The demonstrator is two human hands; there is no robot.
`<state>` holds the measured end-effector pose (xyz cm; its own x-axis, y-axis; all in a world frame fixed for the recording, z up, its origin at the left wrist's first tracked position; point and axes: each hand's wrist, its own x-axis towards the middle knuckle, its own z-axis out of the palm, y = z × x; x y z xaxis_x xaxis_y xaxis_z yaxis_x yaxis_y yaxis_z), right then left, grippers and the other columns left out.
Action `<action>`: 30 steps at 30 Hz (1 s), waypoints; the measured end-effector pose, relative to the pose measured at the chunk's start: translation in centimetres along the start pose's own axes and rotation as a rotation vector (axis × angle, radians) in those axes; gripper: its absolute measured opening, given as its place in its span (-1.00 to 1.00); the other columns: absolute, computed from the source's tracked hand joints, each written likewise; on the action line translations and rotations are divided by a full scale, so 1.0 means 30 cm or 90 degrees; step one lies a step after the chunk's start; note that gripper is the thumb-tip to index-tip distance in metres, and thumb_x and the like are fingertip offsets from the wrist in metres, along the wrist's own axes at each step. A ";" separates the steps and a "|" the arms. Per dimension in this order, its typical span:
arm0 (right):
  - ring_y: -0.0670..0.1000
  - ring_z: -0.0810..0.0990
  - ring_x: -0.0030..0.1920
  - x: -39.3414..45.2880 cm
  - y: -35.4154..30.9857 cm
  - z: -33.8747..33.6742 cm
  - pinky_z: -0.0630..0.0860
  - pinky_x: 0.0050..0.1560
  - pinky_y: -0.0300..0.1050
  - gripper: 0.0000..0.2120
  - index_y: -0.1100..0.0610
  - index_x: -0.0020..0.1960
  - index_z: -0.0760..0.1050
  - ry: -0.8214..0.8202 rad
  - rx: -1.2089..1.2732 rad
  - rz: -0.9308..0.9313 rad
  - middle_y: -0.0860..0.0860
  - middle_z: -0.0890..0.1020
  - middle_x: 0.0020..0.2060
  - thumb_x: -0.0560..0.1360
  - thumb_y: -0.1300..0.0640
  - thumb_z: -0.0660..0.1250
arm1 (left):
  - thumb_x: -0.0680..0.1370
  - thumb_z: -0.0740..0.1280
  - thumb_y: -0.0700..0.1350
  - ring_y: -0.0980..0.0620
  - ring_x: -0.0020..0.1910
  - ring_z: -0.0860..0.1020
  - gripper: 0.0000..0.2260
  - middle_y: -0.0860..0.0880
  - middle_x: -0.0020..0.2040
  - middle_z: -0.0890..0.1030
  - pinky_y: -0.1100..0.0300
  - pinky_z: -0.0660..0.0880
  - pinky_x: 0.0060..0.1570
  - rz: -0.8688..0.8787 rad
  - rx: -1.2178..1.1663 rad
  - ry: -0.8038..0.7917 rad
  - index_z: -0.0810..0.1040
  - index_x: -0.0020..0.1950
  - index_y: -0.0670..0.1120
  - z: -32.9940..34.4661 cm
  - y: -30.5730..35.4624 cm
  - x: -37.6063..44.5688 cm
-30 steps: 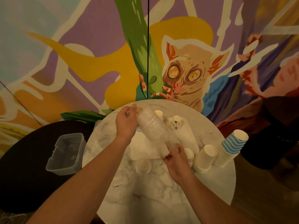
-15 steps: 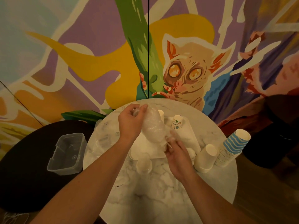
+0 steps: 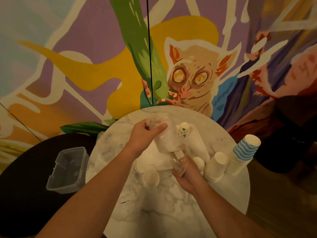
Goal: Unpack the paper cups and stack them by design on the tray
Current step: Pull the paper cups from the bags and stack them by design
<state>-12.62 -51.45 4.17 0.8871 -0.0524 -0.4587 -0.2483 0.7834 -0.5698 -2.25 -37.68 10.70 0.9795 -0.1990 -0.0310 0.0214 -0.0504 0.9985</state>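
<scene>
A clear plastic container rests on the dark surface at far left, apart from the round marble desk. Crumpled clear wrapping lies on the left part of the desk.

The left hand grips the upper end of a plastic-wrapped sleeve of paper cups, fingers curled round the bunched film and thumb laid along the sleeve. The sleeve slants down to the right above the white tray. The right hand pinches the loose film at the lower end of the sleeve, where a pale cup emerges; film covers its fingers, so their exact position is hard to make out.

A patterned cup stands upside down at the far end of the tray, just beside the sleeve. Plain white cups sit near the tray's front edge, partly hidden by the arms. To the right, a plain white cup stack leans beside a blue-striped cup stack at the desk edge.
</scene>
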 end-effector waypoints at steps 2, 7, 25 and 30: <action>-0.14 0.25 -0.58 0.010 -0.008 0.002 0.19 -0.63 -0.28 -0.59 0.39 0.10 0.49 0.028 -0.030 0.028 0.14 0.65 0.23 0.67 0.00 0.20 | 0.33 0.60 -0.07 -0.01 0.12 0.67 -0.59 -0.06 0.07 0.73 0.05 0.56 0.23 -0.016 -0.087 -0.039 0.68 0.12 -0.17 0.001 0.014 0.000; -0.13 0.24 -0.54 0.007 -0.037 0.013 0.25 -0.55 -0.26 -0.71 -0.01 0.12 0.60 0.025 -0.082 -0.001 -0.06 0.66 -0.11 0.60 -0.16 0.24 | 0.40 0.56 -0.08 0.02 0.08 0.67 -0.72 -0.06 0.02 0.73 0.14 0.52 0.15 -0.033 -0.101 -0.053 0.66 0.05 -0.14 0.013 0.038 0.004; 0.05 0.62 0.08 0.020 -0.016 -0.057 0.47 -0.01 -0.01 -0.60 0.06 0.12 0.57 -0.026 -0.181 -0.006 0.01 0.63 -0.06 0.48 -0.22 0.33 | 0.40 0.51 0.22 0.15 0.10 0.63 -0.61 0.13 0.09 0.68 0.21 0.54 0.13 0.049 0.166 -0.051 0.61 0.15 0.10 0.045 0.029 0.003; -0.07 0.49 -0.32 0.029 -0.024 -0.085 0.35 -0.25 -0.15 -0.75 0.09 -0.12 0.52 0.047 -0.199 -0.043 -0.06 0.47 -0.42 0.59 -0.09 0.31 | 0.46 0.56 -0.06 0.05 -0.01 0.69 -0.82 -0.06 -0.05 0.75 -0.03 0.62 0.16 0.003 0.070 -0.020 0.73 -0.01 -0.12 0.031 0.024 0.000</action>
<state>-12.64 -53.63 2.44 0.8783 -0.1515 -0.4535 -0.3069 0.5489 -0.7775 -2.42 -38.62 11.39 0.9728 -0.2298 -0.0292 -0.0074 -0.1567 0.9876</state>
